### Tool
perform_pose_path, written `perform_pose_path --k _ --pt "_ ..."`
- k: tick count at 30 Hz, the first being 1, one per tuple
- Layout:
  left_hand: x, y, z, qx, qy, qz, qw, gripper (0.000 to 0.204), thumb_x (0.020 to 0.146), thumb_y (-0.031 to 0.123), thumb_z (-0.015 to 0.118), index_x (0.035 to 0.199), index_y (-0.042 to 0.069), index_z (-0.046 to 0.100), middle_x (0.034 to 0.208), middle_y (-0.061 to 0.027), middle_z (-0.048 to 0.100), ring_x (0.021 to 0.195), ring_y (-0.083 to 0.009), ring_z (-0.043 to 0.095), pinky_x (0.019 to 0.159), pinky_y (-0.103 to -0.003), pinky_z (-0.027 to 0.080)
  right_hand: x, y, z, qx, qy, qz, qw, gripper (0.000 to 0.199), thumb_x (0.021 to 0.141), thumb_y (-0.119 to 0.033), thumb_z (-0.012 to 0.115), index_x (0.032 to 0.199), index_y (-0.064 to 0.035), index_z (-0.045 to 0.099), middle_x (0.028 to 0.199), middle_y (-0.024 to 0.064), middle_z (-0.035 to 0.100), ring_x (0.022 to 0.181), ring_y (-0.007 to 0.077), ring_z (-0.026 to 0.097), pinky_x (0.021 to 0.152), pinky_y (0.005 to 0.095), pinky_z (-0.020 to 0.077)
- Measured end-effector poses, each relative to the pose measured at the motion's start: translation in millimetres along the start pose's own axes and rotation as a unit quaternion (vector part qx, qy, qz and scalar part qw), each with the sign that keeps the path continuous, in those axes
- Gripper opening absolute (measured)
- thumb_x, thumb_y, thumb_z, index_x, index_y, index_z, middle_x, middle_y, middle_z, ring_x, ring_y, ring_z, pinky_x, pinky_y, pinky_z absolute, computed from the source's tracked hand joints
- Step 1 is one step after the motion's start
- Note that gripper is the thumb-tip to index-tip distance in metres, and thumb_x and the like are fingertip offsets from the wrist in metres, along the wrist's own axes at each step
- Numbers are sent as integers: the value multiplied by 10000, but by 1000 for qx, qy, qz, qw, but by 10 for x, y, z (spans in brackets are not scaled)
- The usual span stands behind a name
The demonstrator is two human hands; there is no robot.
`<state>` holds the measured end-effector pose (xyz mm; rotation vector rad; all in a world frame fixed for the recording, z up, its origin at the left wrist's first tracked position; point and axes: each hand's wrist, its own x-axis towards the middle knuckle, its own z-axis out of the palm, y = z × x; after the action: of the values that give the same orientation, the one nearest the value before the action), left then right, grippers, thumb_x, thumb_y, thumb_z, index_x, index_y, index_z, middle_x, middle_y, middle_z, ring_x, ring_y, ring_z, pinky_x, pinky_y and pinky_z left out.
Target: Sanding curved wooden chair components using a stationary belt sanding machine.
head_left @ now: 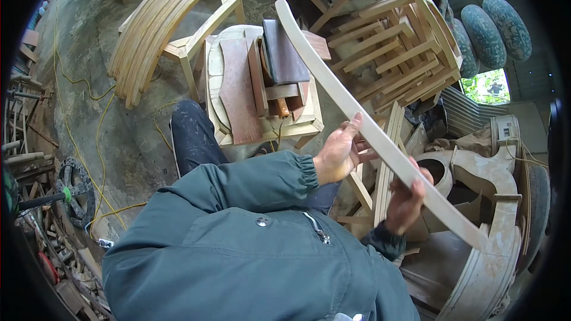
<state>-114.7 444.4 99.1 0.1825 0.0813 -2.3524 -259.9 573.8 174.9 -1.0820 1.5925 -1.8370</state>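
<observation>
A long, pale, curved wooden strip [380, 142] slants across the view, its far end up and to the left, its near end at the lower right. My left hand [340, 150] grips it near the middle, thumb on the top face, fingers partly behind it. Farther down its length, my right hand [407, 202] is closed around the strip, fingertips showing at its edge. Close to the strip's far half stands a wooden box-like fixture with a dark flat top [285, 53]. Beside that lies a flat brown board [239, 92] with curved edges.
The fixture rests on a small wooden table [306, 122]. Stacked curved strips [166, 21] lean on a frame at the left. Slatted wooden frames [395, 44] stand at the far right. A large curved wooden piece [485, 172] is near my right. A yellow cable [104, 148] crosses the floor.
</observation>
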Motion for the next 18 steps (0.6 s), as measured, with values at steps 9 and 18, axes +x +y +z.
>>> perform_pose_path --k 9,18 --pt "-352 725 -704 10 101 11 995 383 1097 352 579 1345 92 448 1185 -173 645 1131 -351 666 995 -526 563 1263 998 1908 41 -107 -13 993 372 983 -174 698 1295 -14 575 1318 163 691 1080 211 700 762 342 621" --pt "-692 1110 -879 46 138 98 984 196 1054 241 633 1175 90 608 1042 -124 711 1004 -291 698 969 -475 585 1614 1731 2550 -73 -281 -328 899 269 926 -41 761 1187 -37 697 1258 202 727 1168 237 703 989 345 558"
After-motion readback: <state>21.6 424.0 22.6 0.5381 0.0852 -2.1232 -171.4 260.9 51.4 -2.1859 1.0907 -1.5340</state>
